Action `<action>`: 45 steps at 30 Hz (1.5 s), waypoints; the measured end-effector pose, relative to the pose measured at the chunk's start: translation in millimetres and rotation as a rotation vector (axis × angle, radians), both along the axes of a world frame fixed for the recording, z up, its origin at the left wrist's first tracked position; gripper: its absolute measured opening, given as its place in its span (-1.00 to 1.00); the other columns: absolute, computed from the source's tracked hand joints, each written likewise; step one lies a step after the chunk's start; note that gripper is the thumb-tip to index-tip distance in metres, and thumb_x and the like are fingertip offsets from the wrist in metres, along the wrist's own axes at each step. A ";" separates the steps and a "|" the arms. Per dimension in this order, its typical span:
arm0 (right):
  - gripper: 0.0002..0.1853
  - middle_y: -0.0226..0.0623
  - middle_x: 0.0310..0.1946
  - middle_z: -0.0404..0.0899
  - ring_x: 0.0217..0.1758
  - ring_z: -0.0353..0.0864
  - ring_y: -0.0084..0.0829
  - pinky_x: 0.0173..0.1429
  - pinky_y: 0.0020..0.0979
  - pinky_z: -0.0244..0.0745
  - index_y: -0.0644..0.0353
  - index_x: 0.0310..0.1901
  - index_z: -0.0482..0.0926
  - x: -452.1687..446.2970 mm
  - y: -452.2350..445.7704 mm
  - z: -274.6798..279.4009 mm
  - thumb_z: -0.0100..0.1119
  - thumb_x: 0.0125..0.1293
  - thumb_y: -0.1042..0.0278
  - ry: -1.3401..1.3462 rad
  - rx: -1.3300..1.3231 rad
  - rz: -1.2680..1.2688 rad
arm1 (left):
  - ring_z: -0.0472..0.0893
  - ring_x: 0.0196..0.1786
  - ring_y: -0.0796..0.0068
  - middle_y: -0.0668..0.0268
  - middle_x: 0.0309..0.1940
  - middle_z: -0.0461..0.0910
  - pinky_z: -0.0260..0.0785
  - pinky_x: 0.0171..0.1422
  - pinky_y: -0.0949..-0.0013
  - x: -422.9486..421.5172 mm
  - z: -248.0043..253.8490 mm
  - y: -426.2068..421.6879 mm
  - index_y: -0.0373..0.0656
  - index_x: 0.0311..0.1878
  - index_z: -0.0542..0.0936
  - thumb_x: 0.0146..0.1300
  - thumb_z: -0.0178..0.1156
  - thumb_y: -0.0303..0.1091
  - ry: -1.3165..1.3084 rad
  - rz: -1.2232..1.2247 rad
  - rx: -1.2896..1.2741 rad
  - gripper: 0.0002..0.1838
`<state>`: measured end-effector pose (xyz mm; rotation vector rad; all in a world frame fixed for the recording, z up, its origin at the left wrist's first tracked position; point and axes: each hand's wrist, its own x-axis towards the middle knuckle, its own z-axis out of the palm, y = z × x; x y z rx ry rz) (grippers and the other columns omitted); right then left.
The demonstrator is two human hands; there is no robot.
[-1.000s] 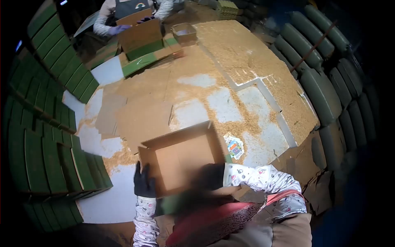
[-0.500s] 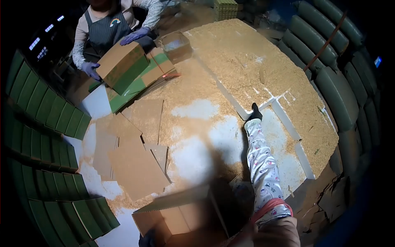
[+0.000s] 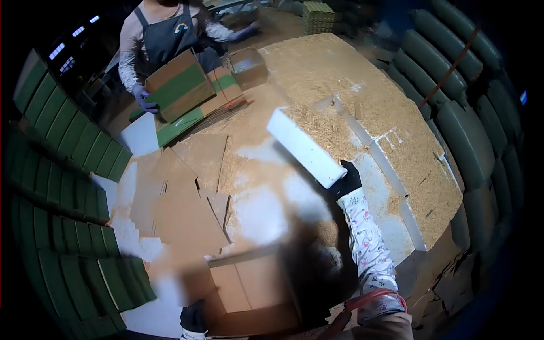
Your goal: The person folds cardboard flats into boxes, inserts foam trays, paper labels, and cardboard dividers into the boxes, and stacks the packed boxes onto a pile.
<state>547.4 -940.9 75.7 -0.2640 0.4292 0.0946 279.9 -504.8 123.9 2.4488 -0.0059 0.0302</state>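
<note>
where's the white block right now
In the head view, the white block is just right of centre, its near end in the right hand, beyond the open cardboard box.

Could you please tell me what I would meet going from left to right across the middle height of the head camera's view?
Stacked green boxes → flat cardboard sheets → white block → right hand in a black glove, gripping that block → dark, bulging sacks.
</note>
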 end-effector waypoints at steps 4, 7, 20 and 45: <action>-0.50 -0.13 -0.04 0.35 0.01 0.38 -0.15 0.02 -0.11 0.35 0.14 0.11 0.17 -58.1 47.2 44.0 -0.11 0.06 0.33 0.020 -0.075 0.154 | 0.50 -0.14 0.17 0.06 -0.18 0.47 0.36 -0.12 0.32 6.0 17.2 -5.7 -0.16 -0.17 0.49 0.06 -0.10 -0.43 0.154 0.051 -0.014 -0.73; -0.33 -0.16 0.04 0.24 0.05 0.34 -0.15 -0.03 -0.07 0.38 0.01 0.18 0.06 -104.7 91.1 107.1 -0.04 -0.07 0.45 -0.195 -0.265 0.261 | 0.19 0.20 0.05 -0.03 0.21 0.05 0.16 0.18 0.27 12.5 3.0 2.5 -0.06 -0.05 0.45 -0.03 0.03 -0.47 0.024 -0.032 -0.078 -0.62; 0.00 -0.21 0.14 0.15 0.18 0.16 -0.32 0.19 -0.32 0.13 0.20 0.25 -0.12 -230.0 140.7 114.1 0.26 -0.22 0.14 -0.483 -0.966 0.745 | 0.32 0.07 0.32 0.17 0.08 0.25 0.21 0.13 0.33 53.8 -64.7 19.8 -0.18 0.21 0.06 0.24 -0.29 0.03 0.297 -0.162 -1.256 -0.41; -0.79 -0.20 -0.52 0.52 -0.53 0.53 -0.26 -0.40 -0.36 0.42 0.11 -0.23 0.50 -229.6 72.1 51.9 0.04 0.05 0.35 0.095 -2.211 -0.064 | -0.07 0.32 0.30 0.25 0.28 -0.08 -0.21 0.23 -0.20 276.9 -151.2 114.2 -0.04 0.27 -0.11 -0.36 0.31 0.18 0.539 0.032 0.813 0.15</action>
